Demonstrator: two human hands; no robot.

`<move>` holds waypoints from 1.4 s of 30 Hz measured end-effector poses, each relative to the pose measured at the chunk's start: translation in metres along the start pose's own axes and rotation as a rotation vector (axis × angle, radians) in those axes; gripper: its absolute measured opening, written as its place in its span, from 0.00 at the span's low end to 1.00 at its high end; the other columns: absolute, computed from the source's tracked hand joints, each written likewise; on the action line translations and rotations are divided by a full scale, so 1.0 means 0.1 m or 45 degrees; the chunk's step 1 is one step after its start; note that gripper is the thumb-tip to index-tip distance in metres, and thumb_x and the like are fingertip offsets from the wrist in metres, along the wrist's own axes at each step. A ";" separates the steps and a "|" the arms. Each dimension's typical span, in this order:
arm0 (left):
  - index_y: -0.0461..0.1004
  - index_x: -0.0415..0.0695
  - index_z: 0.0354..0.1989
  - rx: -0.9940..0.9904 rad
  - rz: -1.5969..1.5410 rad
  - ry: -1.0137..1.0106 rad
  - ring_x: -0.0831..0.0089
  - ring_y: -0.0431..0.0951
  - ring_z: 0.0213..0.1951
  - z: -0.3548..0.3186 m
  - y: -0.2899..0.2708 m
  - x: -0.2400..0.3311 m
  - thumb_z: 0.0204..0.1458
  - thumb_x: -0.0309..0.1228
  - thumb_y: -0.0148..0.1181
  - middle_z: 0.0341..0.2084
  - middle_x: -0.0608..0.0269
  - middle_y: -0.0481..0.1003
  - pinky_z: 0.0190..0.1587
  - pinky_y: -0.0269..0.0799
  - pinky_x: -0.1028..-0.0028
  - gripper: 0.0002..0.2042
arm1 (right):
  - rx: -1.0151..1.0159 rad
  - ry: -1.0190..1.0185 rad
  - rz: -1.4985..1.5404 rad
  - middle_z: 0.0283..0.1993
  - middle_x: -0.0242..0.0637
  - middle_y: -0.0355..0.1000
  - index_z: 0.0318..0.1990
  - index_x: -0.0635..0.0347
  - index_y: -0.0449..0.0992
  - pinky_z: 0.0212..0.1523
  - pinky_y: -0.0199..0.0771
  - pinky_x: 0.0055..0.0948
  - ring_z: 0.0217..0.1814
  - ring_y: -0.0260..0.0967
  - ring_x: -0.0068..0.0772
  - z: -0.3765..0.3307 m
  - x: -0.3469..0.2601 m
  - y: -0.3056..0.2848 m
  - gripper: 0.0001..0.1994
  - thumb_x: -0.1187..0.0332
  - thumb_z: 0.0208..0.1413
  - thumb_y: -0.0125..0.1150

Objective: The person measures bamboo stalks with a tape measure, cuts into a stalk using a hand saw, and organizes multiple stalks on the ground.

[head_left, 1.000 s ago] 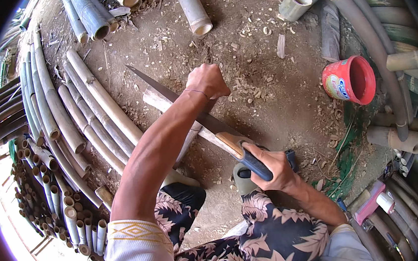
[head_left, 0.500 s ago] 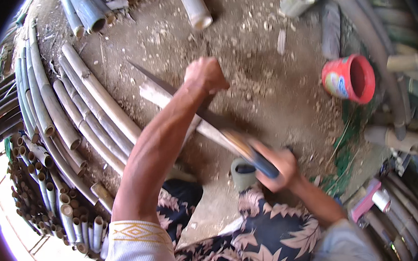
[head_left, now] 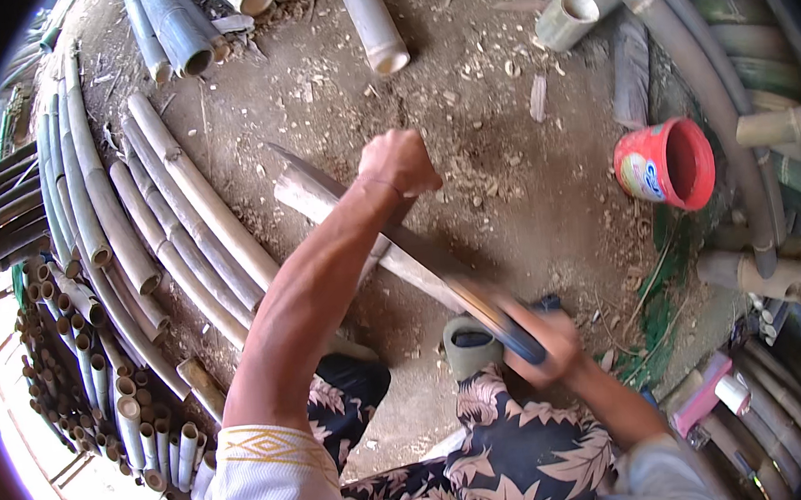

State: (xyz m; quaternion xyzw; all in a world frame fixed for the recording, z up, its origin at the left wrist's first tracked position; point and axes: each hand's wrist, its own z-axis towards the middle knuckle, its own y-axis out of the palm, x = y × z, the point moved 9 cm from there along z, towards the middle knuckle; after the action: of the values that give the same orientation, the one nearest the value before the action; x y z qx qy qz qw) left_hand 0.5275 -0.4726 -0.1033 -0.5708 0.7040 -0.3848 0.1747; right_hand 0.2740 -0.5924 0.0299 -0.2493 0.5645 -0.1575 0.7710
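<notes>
My right hand (head_left: 543,337), a little blurred, is closed round the black end of a wood-and-black handle. From it a long, dark, tapering blade (head_left: 429,252) runs up and left; whether it is a saw or a knife I cannot tell. Below and along the blade lies a pale bamboo pole (head_left: 305,194), slanting toward my feet. Over the middle of both, my left hand (head_left: 398,163) makes a fist with its wrist bent. What its fingers grip is hidden, though a dark piece shows just beneath it.
Long bamboo poles (head_left: 190,183) lie to the left, above a stack of cut bamboo ends (head_left: 130,421). A red bucket (head_left: 688,163) sits tipped at the right, near more bamboo (head_left: 757,128). Shavings litter the dirt floor. My shoe (head_left: 471,347) is close below the handle.
The blade and my right hand have shifted slightly down and right, back toward me. My left fist stays over the pole. The whole view has moved a little too.
</notes>
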 end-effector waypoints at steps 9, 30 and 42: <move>0.82 0.36 0.28 0.153 0.011 0.121 0.53 0.84 0.31 -0.03 -0.08 0.18 0.35 0.44 0.69 0.28 0.45 0.81 0.40 0.81 0.62 0.20 | 0.022 0.075 0.218 0.28 0.46 0.74 0.57 0.74 0.72 0.23 0.72 0.35 0.21 0.73 0.39 0.42 0.25 0.47 0.30 0.77 0.40 0.62; 0.82 0.37 0.29 0.081 -0.019 0.052 0.54 0.84 0.32 -0.04 -0.03 -0.07 0.37 0.45 0.72 0.29 0.46 0.81 0.40 0.81 0.62 0.21 | -0.180 0.092 -0.031 0.36 0.58 0.77 0.48 0.83 0.73 0.34 0.83 0.36 0.30 0.80 0.44 -0.64 0.00 -0.32 0.26 0.76 0.37 0.59; 0.83 0.41 0.33 0.013 0.036 0.034 0.56 0.84 0.37 -0.08 -0.07 0.08 0.39 0.42 0.69 0.34 0.48 0.82 0.43 0.81 0.65 0.17 | -0.054 0.111 0.130 0.32 0.47 0.78 0.58 0.71 0.72 0.25 0.76 0.34 0.23 0.75 0.39 0.27 0.13 0.29 0.32 0.74 0.39 0.66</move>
State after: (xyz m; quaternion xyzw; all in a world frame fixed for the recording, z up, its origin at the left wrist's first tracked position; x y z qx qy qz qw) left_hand 0.5240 -0.4780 -0.0910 -0.5548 0.7123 -0.3933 0.1736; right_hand 0.3020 -0.5693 0.0095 -0.2293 0.6126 -0.1167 0.7474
